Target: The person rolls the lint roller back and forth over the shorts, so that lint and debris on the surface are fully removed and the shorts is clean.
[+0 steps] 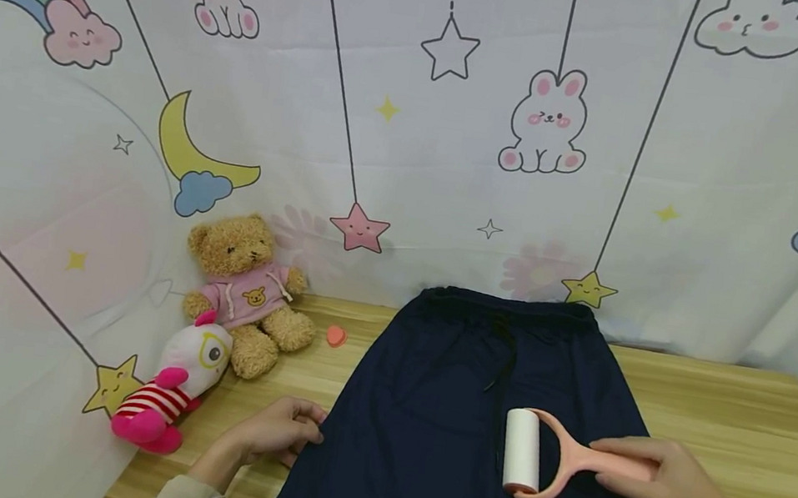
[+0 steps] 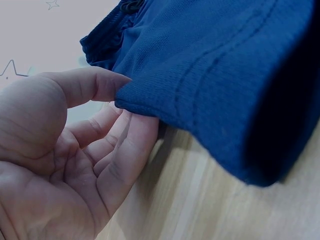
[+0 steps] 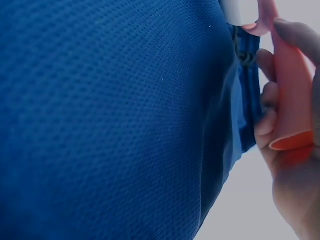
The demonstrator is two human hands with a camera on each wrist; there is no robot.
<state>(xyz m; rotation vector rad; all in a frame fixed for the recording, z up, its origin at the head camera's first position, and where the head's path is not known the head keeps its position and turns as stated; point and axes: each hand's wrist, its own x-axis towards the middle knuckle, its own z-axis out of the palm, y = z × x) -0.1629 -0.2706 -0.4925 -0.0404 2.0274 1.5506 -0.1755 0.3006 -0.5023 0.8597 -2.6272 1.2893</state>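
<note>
Dark navy shorts (image 1: 437, 422) with a drawstring waistband lie spread on the wooden table, waistband toward the back. At their left edge my left hand (image 1: 285, 433) pinches the fabric between thumb and fingers; the left wrist view shows the shorts' (image 2: 225, 85) edge between the thumb and fingertips of that hand (image 2: 80, 145). My right hand (image 1: 671, 483) grips the handle of a pink lint roller (image 1: 571, 465), whose white roll lies over the middle of the shorts. In the right wrist view, the fingers of my right hand (image 3: 295, 175) curl round the roller's handle (image 3: 295, 95).
A teddy bear (image 1: 241, 296) in a pink hoodie sits at the back left. Before it leans a pink and white plush toy (image 1: 176, 388) with striped clothing. A small orange-red piece (image 1: 336, 336) lies near the bear. Behind the table (image 1: 731, 427) hangs a printed white cloth (image 1: 455, 164).
</note>
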